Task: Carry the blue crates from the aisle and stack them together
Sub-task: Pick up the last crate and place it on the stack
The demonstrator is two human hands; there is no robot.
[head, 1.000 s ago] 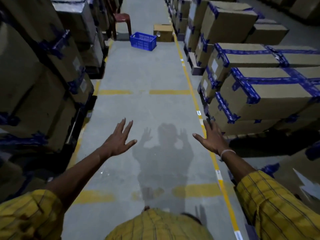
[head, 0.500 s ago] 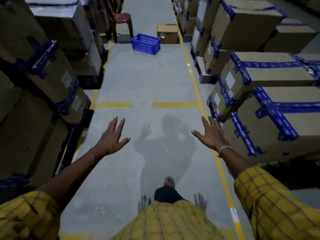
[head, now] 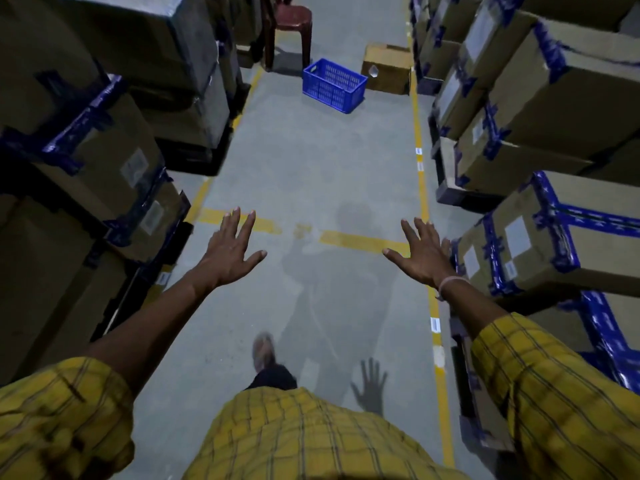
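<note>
Now the blue crate (head: 333, 85) sits nearer than a moment ago, alone on the aisle floor (head: 311, 174) just beside a cardboard box (head: 388, 72), its mesh walls upright and top open. Left hand (head: 227, 252) and right hand (head: 424, 254) stay spread wide, each grip empty

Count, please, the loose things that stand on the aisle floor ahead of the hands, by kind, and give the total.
Blue plastic lattice crate: 1
Small brown cardboard box standing alone on the floor: 1
Dark red plastic chair: 1
Total: 3
The taped cartons stacked along both sides are not counted. Both hands, left hand and right hand, are open and hold nothing.
</note>
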